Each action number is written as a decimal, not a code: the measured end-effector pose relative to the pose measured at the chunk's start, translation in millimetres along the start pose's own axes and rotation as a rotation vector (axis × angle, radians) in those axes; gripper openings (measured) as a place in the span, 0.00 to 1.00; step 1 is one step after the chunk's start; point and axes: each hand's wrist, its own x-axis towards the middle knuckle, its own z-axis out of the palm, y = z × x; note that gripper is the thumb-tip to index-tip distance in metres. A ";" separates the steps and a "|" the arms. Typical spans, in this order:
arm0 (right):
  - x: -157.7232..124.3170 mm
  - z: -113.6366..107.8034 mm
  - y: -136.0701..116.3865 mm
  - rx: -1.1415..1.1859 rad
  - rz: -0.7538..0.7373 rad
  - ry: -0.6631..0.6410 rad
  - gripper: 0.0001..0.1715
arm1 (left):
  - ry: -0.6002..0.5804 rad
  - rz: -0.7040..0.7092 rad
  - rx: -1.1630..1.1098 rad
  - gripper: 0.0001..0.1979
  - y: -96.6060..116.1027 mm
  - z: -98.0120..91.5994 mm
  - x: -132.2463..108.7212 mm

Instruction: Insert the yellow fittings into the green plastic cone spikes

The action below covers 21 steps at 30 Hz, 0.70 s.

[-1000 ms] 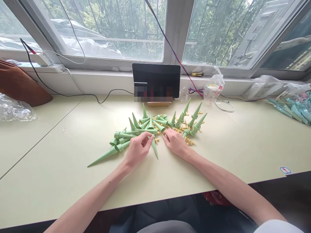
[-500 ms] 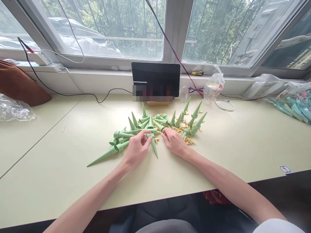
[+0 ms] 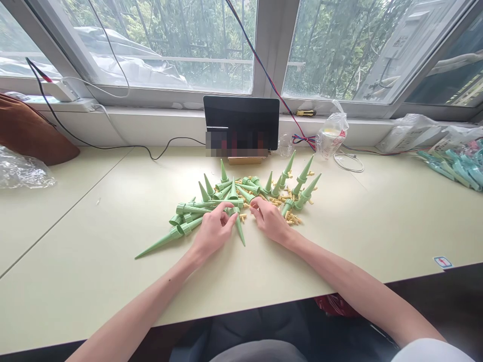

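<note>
My left hand (image 3: 214, 227) is closed in a pinch around the collar of a green plastic watering spike (image 3: 240, 232), whose tip points down toward the table. Close by on the right, my right hand (image 3: 270, 218) has its thumb and fingers pinched together on a small yellow plastic valve (image 3: 251, 205), mostly hidden by the fingertips. Loose green spikes (image 3: 192, 208) lie heaped beside and behind my left hand. Past my right hand stand several green spikes with yellow valves fitted (image 3: 309, 191). Loose yellow valves (image 3: 294, 218) are scattered among them.
A dark tablet screen (image 3: 241, 118) leans at the back of the table (image 3: 113, 291). To its right are a bagged cup (image 3: 332, 136), a coiled white cable (image 3: 349, 163) and a yellow cutter (image 3: 306, 113). Teal plastic pieces (image 3: 456, 168) lie far right, a brown bag (image 3: 33, 130) far left.
Both hands stay almost in place. The fingers of my right hand have shifted very slightly, and the spike in my left hand keeps its position.
</note>
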 end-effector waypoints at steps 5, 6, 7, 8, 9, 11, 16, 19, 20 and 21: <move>-0.5 2.3 0.0 0.031 -0.038 0.034 0.06 | -0.018 -0.012 0.017 0.14 1.1 0.3 0.6; -0.5 2.2 -0.2 0.037 -0.040 0.037 0.06 | -0.020 -0.014 0.021 0.15 0.9 0.3 0.6; -0.5 2.1 -0.3 0.042 -0.041 0.040 0.06 | -0.021 -0.016 0.025 0.15 0.4 0.4 0.6; -0.5 2.0 -0.5 0.048 -0.042 0.044 0.06 | -0.023 -0.017 0.029 0.16 -0.2 0.4 0.6; -0.4 1.9 -0.7 0.057 -0.043 0.049 0.06 | -0.027 -0.018 0.032 0.16 -0.8 0.4 0.6; -0.4 1.8 -1.4 0.082 -0.045 0.059 0.06 | -0.041 -0.012 0.040 0.15 -2.1 0.2 0.7; -0.9 1.3 -4.1 0.127 -0.042 0.075 0.07 | -0.058 0.027 0.069 0.13 -2.8 0.1 0.7; -1.0 0.6 -5.2 0.143 -0.055 0.088 0.07 | -0.059 0.033 0.080 0.12 -2.3 0.3 0.4; -0.9 0.3 -5.4 0.149 -0.057 0.092 0.08 | -0.060 0.033 0.081 0.12 -2.2 0.3 0.2; -0.8 0.0 -5.6 0.155 -0.055 0.094 0.08 | -0.060 0.035 0.079 0.12 -2.2 0.4 0.1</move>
